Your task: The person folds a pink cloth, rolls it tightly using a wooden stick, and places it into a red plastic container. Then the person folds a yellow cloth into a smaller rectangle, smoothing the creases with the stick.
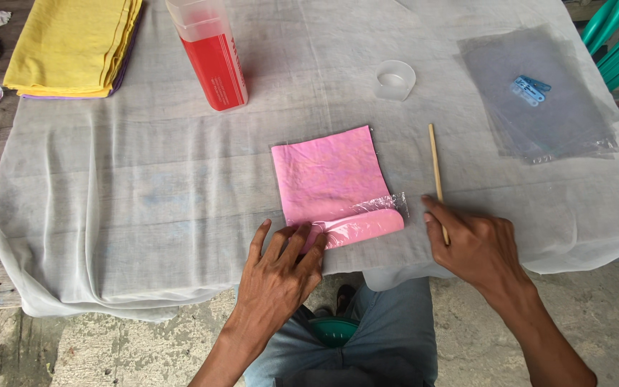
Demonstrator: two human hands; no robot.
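Head view: a pink cloth inside a clear sleeve lies at the centre of a table draped in white fabric. Its near edge is rolled up into a short tube at lower centre; the rest, by far the larger part, lies flat, so the rolling looks barely begun.

The left hand rests flat at the roll's left end, fingers spread and pressing down on it, gripping nothing. The right hand sits just right of the roll with fingers loosely curled over the near end of a thin wooden stick, which runs away from it toward the top of the frame; whether it pinches the stick or only lies on it I cannot tell.

Counted: one pink cloth, one stick, one red bottle at upper centre, one tape roll right of it, one stack of yellow cloths at upper left, one pile of clear bags at upper right with two blue clips on it.
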